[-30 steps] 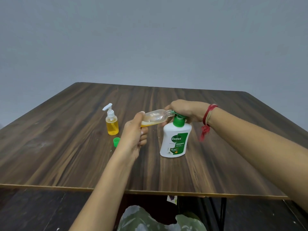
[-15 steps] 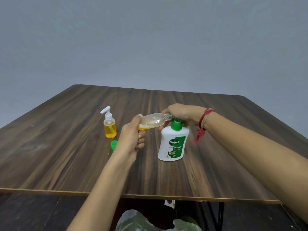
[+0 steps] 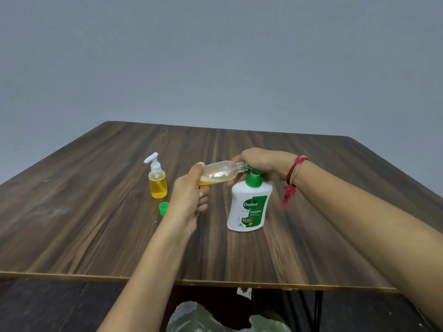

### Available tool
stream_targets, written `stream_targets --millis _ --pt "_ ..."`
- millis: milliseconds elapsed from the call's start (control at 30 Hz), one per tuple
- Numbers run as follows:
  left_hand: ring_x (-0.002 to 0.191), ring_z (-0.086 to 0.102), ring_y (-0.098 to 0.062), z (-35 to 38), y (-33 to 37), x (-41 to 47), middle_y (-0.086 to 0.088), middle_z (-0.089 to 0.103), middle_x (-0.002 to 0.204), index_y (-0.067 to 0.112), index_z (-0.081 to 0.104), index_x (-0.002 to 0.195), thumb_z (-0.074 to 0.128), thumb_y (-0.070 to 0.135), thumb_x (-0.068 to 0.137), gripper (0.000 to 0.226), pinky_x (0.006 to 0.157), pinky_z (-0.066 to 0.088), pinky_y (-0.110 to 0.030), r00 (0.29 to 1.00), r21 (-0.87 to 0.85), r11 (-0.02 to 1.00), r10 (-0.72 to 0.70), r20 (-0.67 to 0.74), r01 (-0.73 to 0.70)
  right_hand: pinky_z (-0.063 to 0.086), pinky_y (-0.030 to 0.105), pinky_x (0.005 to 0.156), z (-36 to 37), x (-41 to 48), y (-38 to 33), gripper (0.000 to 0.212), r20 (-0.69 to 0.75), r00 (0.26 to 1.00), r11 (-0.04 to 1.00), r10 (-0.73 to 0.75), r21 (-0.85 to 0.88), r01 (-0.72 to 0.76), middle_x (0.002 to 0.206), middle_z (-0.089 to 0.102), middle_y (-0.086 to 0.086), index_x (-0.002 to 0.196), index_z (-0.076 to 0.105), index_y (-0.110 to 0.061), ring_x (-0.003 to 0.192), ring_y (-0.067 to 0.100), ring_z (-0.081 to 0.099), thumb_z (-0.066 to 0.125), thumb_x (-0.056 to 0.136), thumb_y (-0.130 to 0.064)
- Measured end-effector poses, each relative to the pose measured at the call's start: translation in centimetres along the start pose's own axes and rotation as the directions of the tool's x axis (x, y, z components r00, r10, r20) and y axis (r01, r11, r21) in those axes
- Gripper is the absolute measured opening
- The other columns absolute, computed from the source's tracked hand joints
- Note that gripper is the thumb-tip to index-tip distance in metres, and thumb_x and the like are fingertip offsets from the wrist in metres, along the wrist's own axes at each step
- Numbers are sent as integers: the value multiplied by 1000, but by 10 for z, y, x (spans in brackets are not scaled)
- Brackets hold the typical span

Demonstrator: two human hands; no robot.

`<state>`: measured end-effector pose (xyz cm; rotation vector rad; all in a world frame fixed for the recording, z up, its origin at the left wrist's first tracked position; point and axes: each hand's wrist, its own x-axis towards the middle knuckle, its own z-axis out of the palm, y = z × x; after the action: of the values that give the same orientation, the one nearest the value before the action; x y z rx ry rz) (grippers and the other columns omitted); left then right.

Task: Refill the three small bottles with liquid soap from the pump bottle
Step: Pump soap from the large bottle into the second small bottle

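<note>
Pump bottle on our wooden table, with a small clear bottle held at its spout.
The table is dark, streaked wood grain with a pale front edge, and it is set against a plain grey wall. The pump bottle stands upright near the table's middle, white with a green label and a green pump. Our right hand curls over the pump head, a red thread round its wrist. Our left hand grips the base of the small clear bottle, which lies nearly level, its neck at the spout and a shallow layer of yellow soap along its lower side. Further left stands a small pump-top bottle full of yellow soap, and a green cap lies just in front of it.
</note>
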<state>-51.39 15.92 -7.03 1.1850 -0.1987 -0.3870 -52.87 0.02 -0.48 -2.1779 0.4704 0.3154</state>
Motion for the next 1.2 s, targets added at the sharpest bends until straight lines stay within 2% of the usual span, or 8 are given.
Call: stream_targets --millis 67,200,333,500,633,867,967,1200 --pt "31 16 -4 0 -2 0 7 22 41 15 48 71 45 32 97 31 33 11 -14 1000 -5 1000 -14 0 14 49 31 69 1 -1 1 37 -4 1000 1000 4 -16 -5 90 70 11 118 60 -3 77 25 60 36 91 -12" --pt "32 17 -4 1 0 -1 7 23 41 15 50 73 46 32 97 30 33 12 -15 1000 -14 1000 -7 4 7 43 48 95 -5 2 -1 31 17 1000 998 1 -68 0 92 73 6 106 65 -14 87 24 62 37 90 -16" --pt "32 17 -4 0 -2 -2 6 23 41 15 47 71 46 32 97 31 34 12 -15 1000 -9 1000 -21 2 21 49 33 73 -1 3 3 36 1 1000 1000 7 -4 -7 98 71 16 116 61 -1 77 26 61 38 90 -12" --pt "31 18 -3 0 -2 -2 7 24 40 15 49 73 45 32 98 30 33 12 -14 1000 -26 1000 -8 18 9 45 45 92 -5 7 0 33 12 1000 998 9 -66 -8 95 72 8 108 65 -11 88 24 61 38 90 -16" --pt "31 18 -3 -1 -5 -3 7 24 39 16 47 71 46 31 97 31 33 13 -14 999 -22 999 -30 14 30 46 30 65 0 5 3 37 -30 999 997 15 -74 -17 104 70 17 113 63 1 80 27 57 37 89 -11" --pt "33 16 -4 -1 4 -2 7 23 41 17 46 67 47 30 97 33 35 11 -16 1000 18 1000 5 17 -5 42 33 67 -2 6 2 37 -58 998 993 31 -113 -37 88 59 16 112 60 3 78 26 50 39 87 -14" --pt "34 16 -5 -1 2 -3 6 22 43 17 46 67 47 31 97 33 37 10 -17 1000 6 1000 -7 26 7 36 35 65 -3 3 -3 25 -59 997 984 45 -169 -55 90 51 16 98 59 -16 75 25 43 39 83 -16" --pt "33 16 -5 -1 1 -2 6 23 41 17 47 65 47 31 97 35 36 10 -16 1000 1 1000 0 22 0 45 38 75 -2 5 2 39 -81 996 983 36 -174 -50 98 64 23 113 61 2 77 27 49 40 85 -14"
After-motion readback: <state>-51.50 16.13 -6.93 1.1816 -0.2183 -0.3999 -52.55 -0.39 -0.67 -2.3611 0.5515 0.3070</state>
